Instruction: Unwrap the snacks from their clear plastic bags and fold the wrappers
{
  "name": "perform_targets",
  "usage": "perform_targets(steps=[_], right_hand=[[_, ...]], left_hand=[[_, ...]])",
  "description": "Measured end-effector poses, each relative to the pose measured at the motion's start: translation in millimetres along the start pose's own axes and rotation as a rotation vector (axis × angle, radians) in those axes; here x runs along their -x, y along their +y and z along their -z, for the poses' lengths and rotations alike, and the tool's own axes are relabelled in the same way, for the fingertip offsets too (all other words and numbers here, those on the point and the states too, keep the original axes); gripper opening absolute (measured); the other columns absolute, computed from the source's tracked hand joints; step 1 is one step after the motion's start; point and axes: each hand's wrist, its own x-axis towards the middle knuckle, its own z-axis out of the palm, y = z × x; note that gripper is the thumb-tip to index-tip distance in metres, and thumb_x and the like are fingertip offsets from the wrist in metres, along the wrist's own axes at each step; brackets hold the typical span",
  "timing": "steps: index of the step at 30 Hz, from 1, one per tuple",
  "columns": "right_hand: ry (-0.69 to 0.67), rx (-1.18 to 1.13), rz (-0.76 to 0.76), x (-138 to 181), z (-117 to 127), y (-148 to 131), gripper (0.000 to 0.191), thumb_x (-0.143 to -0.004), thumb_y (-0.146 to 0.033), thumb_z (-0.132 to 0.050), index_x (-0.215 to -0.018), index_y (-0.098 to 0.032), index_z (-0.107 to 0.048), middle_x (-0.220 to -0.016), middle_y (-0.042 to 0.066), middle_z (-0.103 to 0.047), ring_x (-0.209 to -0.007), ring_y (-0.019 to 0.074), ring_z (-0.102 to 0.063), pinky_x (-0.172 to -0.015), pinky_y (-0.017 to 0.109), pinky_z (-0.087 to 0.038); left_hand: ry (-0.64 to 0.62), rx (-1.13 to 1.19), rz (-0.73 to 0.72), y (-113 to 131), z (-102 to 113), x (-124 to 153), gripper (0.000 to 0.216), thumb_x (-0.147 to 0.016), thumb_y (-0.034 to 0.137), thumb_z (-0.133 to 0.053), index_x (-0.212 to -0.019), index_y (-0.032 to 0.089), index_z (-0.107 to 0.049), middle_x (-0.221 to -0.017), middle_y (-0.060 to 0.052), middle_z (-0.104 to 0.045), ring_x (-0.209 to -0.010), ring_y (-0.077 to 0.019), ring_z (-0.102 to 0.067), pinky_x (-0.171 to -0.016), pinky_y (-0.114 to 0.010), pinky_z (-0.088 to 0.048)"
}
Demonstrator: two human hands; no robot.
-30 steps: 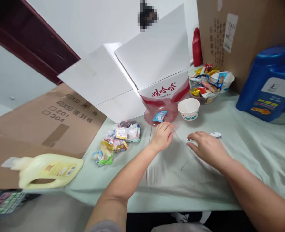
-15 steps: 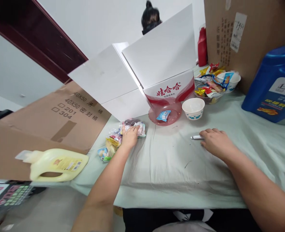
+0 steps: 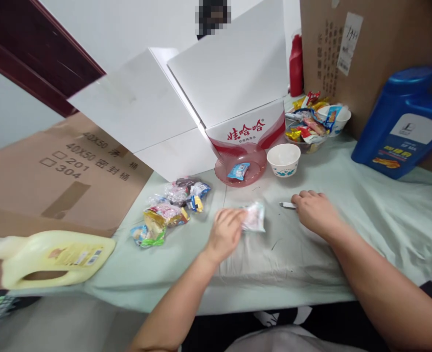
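Over the middle of the green cloth, my left hand (image 3: 226, 232) grips a small wrapped snack packet (image 3: 253, 217), pale and blurred by motion. My right hand (image 3: 314, 210) rests on the cloth with its fingers closed around a slim utility knife (image 3: 287, 205), whose tip points left. To the left lies a pile of wrapped snacks (image 3: 166, 214) in clear, yellow and blue packaging. Behind my hands, a pink glass plate (image 3: 221, 177) carries a blue snack packet (image 3: 238, 171). A white bowl with a blue-green pattern (image 3: 284, 161) stands just right of the plate.
Behind the plate stands an open white carton (image 3: 245, 132). Cardboard boxes (image 3: 65, 181) flank both sides. A yellow jug (image 3: 57, 259) lies at left; a blue jug (image 3: 395, 127) stands at right. Back right are a snack-filled container (image 3: 307, 145) and a red bottle (image 3: 296, 66). A person is behind the carton.
My left hand has lifted a snack packet off the pile and carried it right, towards the knife. My right hand still holds the knife on the cloth. The camera view has shifted slightly.
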Motion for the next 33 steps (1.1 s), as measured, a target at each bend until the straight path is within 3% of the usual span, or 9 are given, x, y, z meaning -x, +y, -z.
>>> perform_targets(steps=[2, 5, 10, 14, 21, 23, 26, 29, 33], right_hand=[[0.046, -0.04, -0.001, 0, 2, -4, 0.028, -0.091, -0.011, -0.04, -0.104, -0.011, -0.064, -0.097, 0.018, -0.065, -0.087, 0.0267, -0.06, -0.074, 0.037, -0.038], [0.172, -0.197, 0.083, 3, 6, -16, 0.03, -0.096, -0.017, -0.038, -0.116, -0.012, -0.06, -0.106, 0.015, -0.063, -0.087, 0.0222, -0.061, -0.077, 0.033, -0.042], [0.198, -0.246, 0.444, 19, 9, -51, 0.032, -0.095, -0.016, -0.042, -0.122, -0.017, -0.06, -0.104, 0.01, -0.063, -0.084, 0.019, -0.06, -0.073, 0.029, -0.042], [0.051, -0.18, 0.428, 27, 20, -48, 0.03, -0.091, -0.014, -0.048, -0.113, -0.02, -0.067, -0.094, 0.008, -0.065, -0.075, 0.0171, -0.061, -0.065, 0.028, -0.04], [-0.023, -0.036, 0.02, 15, 22, 5, 0.025, -0.09, -0.018, -0.048, -0.1, -0.016, -0.071, -0.093, 0.012, -0.067, -0.091, 0.026, -0.063, -0.075, 0.035, -0.044], [0.102, -0.124, 0.061, 11, 15, -1, 0.027, -0.093, -0.028, -0.051, -0.109, -0.014, -0.067, -0.105, 0.016, -0.067, -0.103, 0.0305, -0.06, -0.085, 0.041, -0.045], [0.311, -0.411, 0.296, 12, 6, -27, 0.056, -0.091, -0.046, -0.057, -0.136, -0.013, -0.048, -0.13, 0.019, -0.058, -0.12, 0.0309, -0.053, -0.097, 0.046, -0.043], [0.309, -0.529, 0.476, 14, 1, -52, 0.084, -0.079, -0.052, -0.07, -0.144, -0.01, -0.037, -0.132, 0.02, -0.056, -0.119, 0.0327, -0.054, -0.096, 0.047, -0.045], [0.292, -0.549, 0.391, 10, -2, -51, 0.026, -0.089, -0.022, -0.056, -0.113, -0.016, -0.064, -0.1, 0.012, -0.07, -0.093, 0.0261, -0.065, -0.082, 0.041, -0.05]], left_hand=[[0.001, 0.099, -0.01, 20, -24, 3, 0.041, -0.088, 0.017, -0.052, -0.129, 0.024, -0.052, -0.115, -0.009, -0.066, -0.109, -0.0248, -0.059, -0.096, -0.044, -0.045], [0.155, 0.26, 0.133, 29, -48, 8, 0.061, -0.086, 0.024, -0.061, -0.141, 0.024, -0.035, -0.127, -0.013, -0.057, -0.109, -0.0243, -0.059, -0.092, -0.043, -0.05], [0.243, 0.448, 0.364, 17, -51, 16, 0.089, -0.077, 0.034, -0.075, -0.147, 0.023, -0.02, -0.134, -0.016, -0.05, -0.112, -0.0239, -0.058, -0.091, -0.04, -0.052], [0.116, 0.489, 0.374, 14, -47, 17, 0.068, -0.08, 0.03, -0.071, -0.139, 0.022, -0.037, -0.12, -0.011, -0.061, -0.109, -0.0223, -0.059, -0.089, -0.038, -0.052], [0.123, 0.497, 0.281, 15, -39, 11, 0.022, -0.09, 0.033, -0.059, -0.107, 0.019, -0.061, -0.116, -0.011, -0.061, -0.111, -0.0219, -0.058, -0.095, -0.039, -0.049], [0.164, 0.515, 0.285, 15, -38, 12, 0.016, -0.092, 0.031, -0.055, -0.1, 0.019, -0.063, -0.112, -0.01, -0.063, -0.107, -0.0207, -0.06, -0.093, -0.038, -0.049], [0.25, 0.557, 0.337, 16, -39, 14, 0.014, -0.094, 0.03, -0.053, -0.092, 0.019, -0.062, -0.104, -0.008, -0.065, -0.101, -0.0195, -0.062, -0.089, -0.035, -0.049], [0.351, 0.649, 0.479, 14, -43, 17, 0.017, -0.093, 0.035, -0.054, -0.091, 0.019, -0.06, -0.1, -0.008, -0.067, -0.097, -0.0193, -0.064, -0.087, -0.033, -0.049], [0.598, 0.765, 0.785, 3, -47, 21, 0.027, -0.088, 0.045, -0.058, -0.087, 0.018, -0.057, -0.089, -0.005, -0.066, -0.079, -0.016, -0.063, -0.075, -0.029, -0.05]])
